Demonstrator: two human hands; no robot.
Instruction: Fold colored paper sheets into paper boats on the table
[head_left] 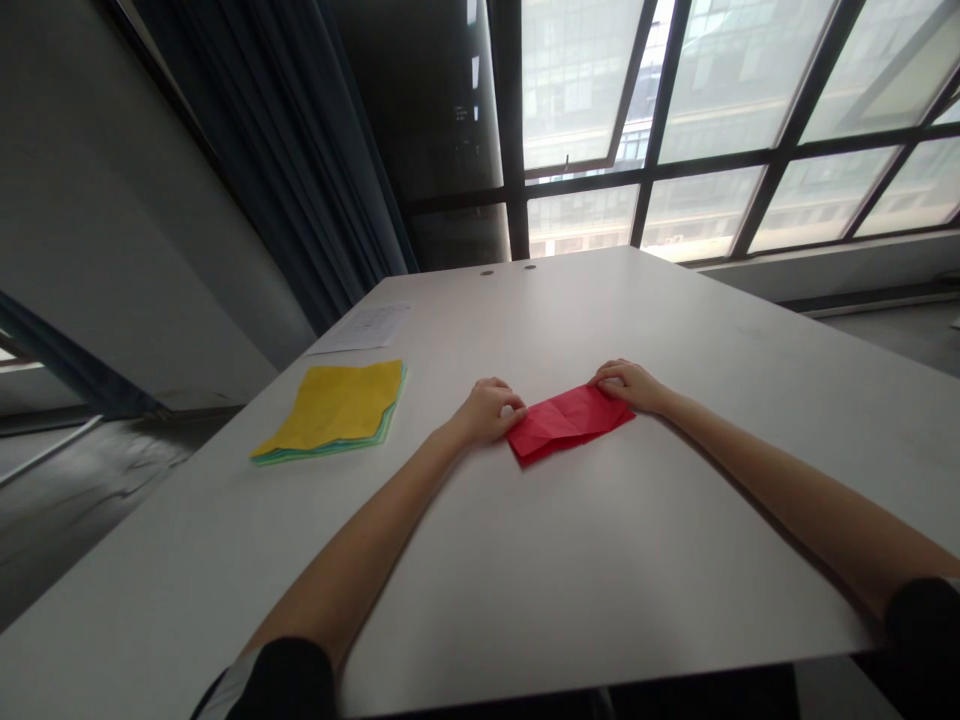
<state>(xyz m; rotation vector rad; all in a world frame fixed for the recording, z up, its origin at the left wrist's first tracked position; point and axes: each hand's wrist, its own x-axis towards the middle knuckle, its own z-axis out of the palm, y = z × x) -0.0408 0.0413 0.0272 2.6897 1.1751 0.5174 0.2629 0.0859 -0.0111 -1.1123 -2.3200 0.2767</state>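
A folded sheet of red paper (571,420) lies on the white table, creased, with its front edge lifted slightly open. My left hand (489,410) pinches its left end between thumb and curled fingers. At the far right corner, my right hand (627,384) grips the paper, thumb on top and fingers bent behind the edge. Parts of the fingers of both hands are hidden behind the hands and the paper.
A stack of coloured paper (337,405), yellow on top with green and blue below, lies left on the table (600,560). Behind it is a printed white sheet (361,328). A dark blue curtain (300,150) and windows stand beyond the table's far edge.
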